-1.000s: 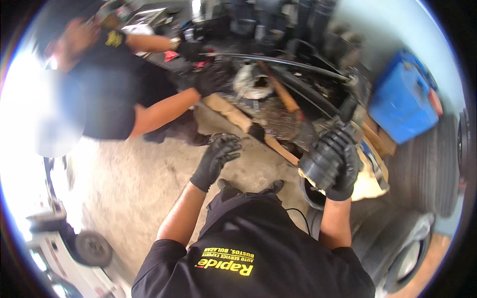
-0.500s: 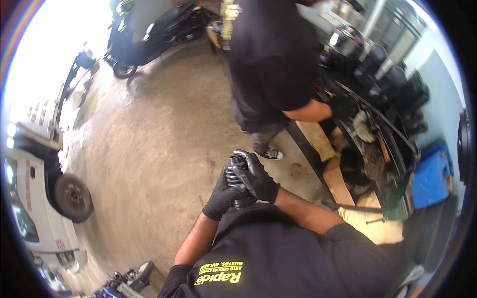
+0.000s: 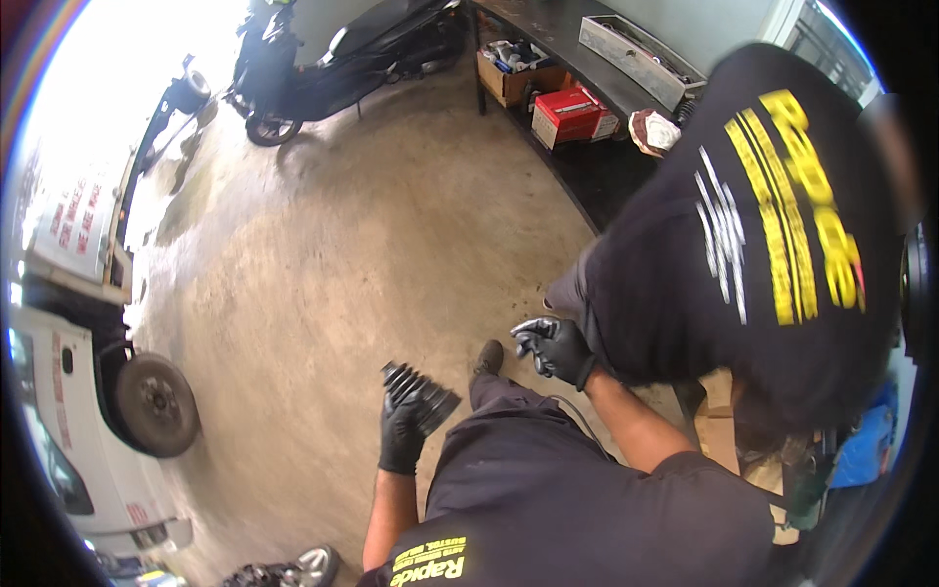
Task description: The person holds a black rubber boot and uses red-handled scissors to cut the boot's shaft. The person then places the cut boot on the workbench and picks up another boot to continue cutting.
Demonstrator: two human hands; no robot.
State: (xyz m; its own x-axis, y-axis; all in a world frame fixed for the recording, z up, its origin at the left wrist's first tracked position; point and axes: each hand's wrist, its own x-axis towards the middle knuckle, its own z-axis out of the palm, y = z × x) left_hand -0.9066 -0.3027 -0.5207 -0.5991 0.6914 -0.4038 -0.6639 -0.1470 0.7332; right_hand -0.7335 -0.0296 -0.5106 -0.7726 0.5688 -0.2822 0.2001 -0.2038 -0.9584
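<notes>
My left hand (image 3: pixel 401 438), in a black glove, is closed around a black ribbed rubber CV boot (image 3: pixel 426 401). The boot is tilted, its narrow end toward the upper left and its wide end toward the lower right. Apart from it, to the right, my right hand (image 3: pixel 558 352) is raised in a black glove, palm side smeared shiny. Its fingers are loosely bent and spread, and no object shows in them. That hand is close to the trouser leg and dark shirt of a co-worker (image 3: pixel 665 284).
The co-worker bends over at the right, hiding much of the bench there. A dark workbench (image 3: pixel 533 22) holds a metal tool tray (image 3: pixel 641 59); a red box (image 3: pixel 570 115) and a cardboard box (image 3: pixel 514 78) sit below. A scooter (image 3: pixel 342 68) and white vehicle (image 3: pixel 88 421) stand at left.
My hands have come apart; the left keeps the boot and has moved left and down, while the right has let go and moved right. The co-worker has moved right, closer to me.
</notes>
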